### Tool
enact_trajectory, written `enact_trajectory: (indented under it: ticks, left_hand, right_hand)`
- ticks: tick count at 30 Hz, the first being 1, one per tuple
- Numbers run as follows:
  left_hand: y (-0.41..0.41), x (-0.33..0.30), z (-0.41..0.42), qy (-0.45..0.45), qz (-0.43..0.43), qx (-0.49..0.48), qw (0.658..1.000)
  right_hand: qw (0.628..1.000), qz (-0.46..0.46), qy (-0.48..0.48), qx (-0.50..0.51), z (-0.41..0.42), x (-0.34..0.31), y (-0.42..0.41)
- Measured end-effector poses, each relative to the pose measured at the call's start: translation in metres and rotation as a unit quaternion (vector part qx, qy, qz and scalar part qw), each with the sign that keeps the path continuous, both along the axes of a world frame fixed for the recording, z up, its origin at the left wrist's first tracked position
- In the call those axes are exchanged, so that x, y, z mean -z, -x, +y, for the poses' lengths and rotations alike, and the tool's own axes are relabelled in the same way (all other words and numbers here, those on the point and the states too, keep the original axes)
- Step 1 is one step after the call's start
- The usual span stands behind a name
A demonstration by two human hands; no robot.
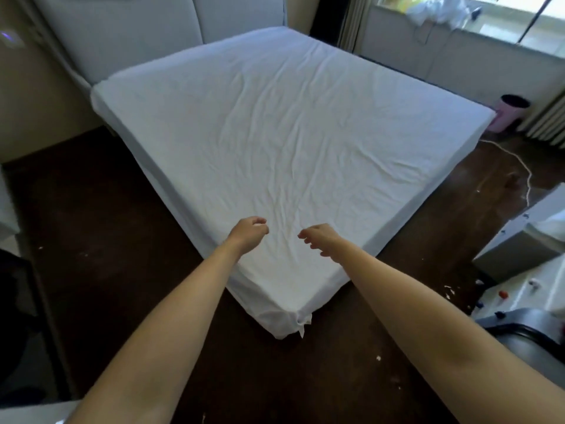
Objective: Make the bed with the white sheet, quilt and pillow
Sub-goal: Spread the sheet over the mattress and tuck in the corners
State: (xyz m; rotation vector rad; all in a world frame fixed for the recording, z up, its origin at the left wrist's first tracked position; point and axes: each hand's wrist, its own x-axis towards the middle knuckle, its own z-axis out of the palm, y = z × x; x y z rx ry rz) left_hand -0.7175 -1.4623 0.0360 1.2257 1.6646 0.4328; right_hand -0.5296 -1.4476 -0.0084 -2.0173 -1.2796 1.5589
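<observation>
A white sheet covers the whole mattress, creased across its middle and tucked at the near corner. I stand at that corner with both arms stretched out over it. My left hand hovers just above the sheet with loosely curled fingers and holds nothing. My right hand hangs beside it, a hand's width away, with relaxed fingers pointing left and nothing in it. No quilt or pillow lies on the bed. A white bundle of cloth sits on the window sill at the far right.
A padded headboard stands at the far left end. Dark wooden floor surrounds the bed. A pink bin and a radiator are at the right, with a white cord on the floor. Grey furniture stands near my right arm.
</observation>
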Motion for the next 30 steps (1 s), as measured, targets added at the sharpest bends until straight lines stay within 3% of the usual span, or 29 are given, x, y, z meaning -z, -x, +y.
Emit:
enact_trajectory:
  ticks: [7, 13, 17, 24, 27, 28, 30]
  left_hand:
    - [-0.078, -0.018, 0.042, 0.028, 0.003, 0.106, 0.994]
    - [-0.234, -0.006, 0.098, -0.022, 0.012, 0.225, 0.974]
    - [-0.316, 0.022, 0.127, -0.052, 0.034, 0.228, 0.972]
    - [-0.367, 0.153, 0.193, -0.094, 0.204, 0.23, 0.947]
    - [-0.372, 0.229, 0.217, -0.117, 0.272, 0.28, 0.913]
    - [-0.373, 0.26, 0.229, -0.137, 0.3, 0.306, 0.893]
    - [-0.375, 0.31, 0.251, -0.174, 0.347, 0.346, 0.854]
  right_hand:
    - [0.998, -0.025, -0.037, 0.039, 0.006, -0.021, -0.079]
    - [0.991, -0.065, -0.061, 0.102, 0.017, -0.021, -0.235]
    - [0.984, -0.116, -0.068, 0.12, 0.047, -0.002, -0.319]
    - [0.986, -0.141, -0.056, 0.072, 0.15, 0.102, -0.381]
    - [0.978, -0.187, -0.082, 0.045, 0.193, 0.172, -0.384]
    - [0.966, -0.237, -0.105, -0.006, 0.208, 0.204, -0.382]
    - [0.9, -0.364, -0.178, -0.161, 0.232, 0.255, -0.382]
